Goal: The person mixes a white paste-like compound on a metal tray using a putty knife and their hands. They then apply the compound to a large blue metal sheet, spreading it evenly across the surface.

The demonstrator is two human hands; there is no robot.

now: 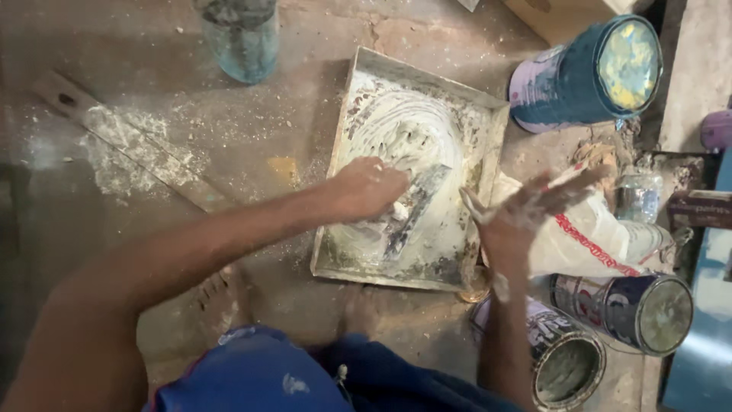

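Fingers of the left hand (366, 189) curled tight round the handle of a putty knife (415, 207), its flat blade lying in the wet white paste and angled toward the near edge of the tray. Right hand (526, 210) held open just right of the tray, fingers spread and straight, smeared with white paste, gripping nothing; it hovers over a white sack with red print (602, 240) that lies crumpled on the floor. Square metal tray (496, 126) sits on the dusty floor at centre, tilted a little in view, its bed covered in paste (408, 130) worked into curved streaks, thicker toward the far side. Far right: a paint can (587, 76) on its side with a yellow-spattered lid. Near right: two more cans, one lying on its side (633, 309), one open and upright with grey residue inside (564, 366). A small clear bottle (639, 194) stands beyond the sack. Far left of the tray, a clear blue-tinted jar (244, 42). A flat wooden strip (130, 141) dusted with white powder lies diagonally on the floor at left. Blue shorts (252, 378) at the near edge.
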